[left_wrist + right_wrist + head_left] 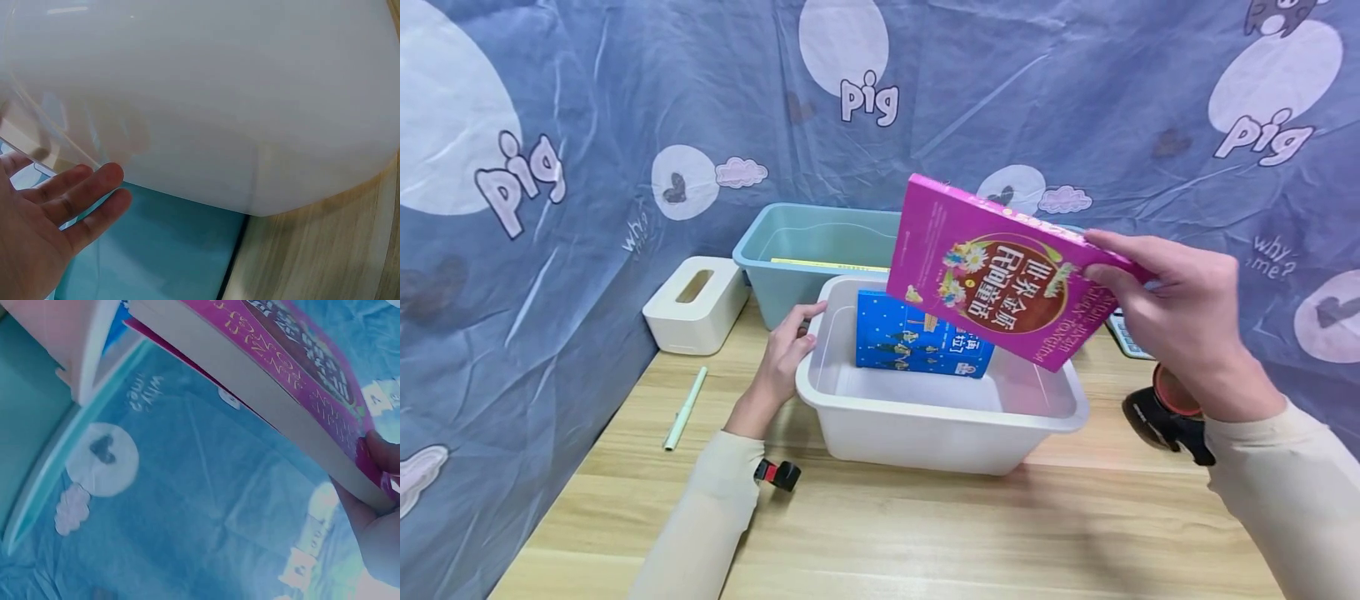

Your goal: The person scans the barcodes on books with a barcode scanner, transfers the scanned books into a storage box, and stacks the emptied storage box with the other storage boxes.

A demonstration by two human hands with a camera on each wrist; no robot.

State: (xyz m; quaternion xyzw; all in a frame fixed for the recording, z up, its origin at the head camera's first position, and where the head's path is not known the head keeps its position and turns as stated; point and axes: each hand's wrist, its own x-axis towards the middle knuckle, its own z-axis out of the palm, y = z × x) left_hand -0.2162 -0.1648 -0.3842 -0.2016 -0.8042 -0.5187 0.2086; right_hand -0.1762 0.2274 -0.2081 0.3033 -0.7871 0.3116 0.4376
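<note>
My right hand [1180, 308] pinches a pink paperback book [936, 242] by its right end, thumb on the front cover. The book is tilted above the right part of a white plastic bin [917, 437], its left end higher. Inside the bin, a blue book [887, 333] stands against the back wall, partly hidden by the pink one. My left hand [786, 350] holds the bin's left rim. In the left wrist view, several of its fingers [94, 187] lie along the outside wall. Pale page edges of the pink book [250, 412] show in the right wrist view.
Behind the white bin stands a teal bin [760, 271] with a yellow edge showing inside. A white tissue box [688, 325] and a light green pen [685, 408] lie to the left. A calculator [1127, 337] is partly hidden behind my right hand. A patterned blue curtain [940, 100] hangs behind.
</note>
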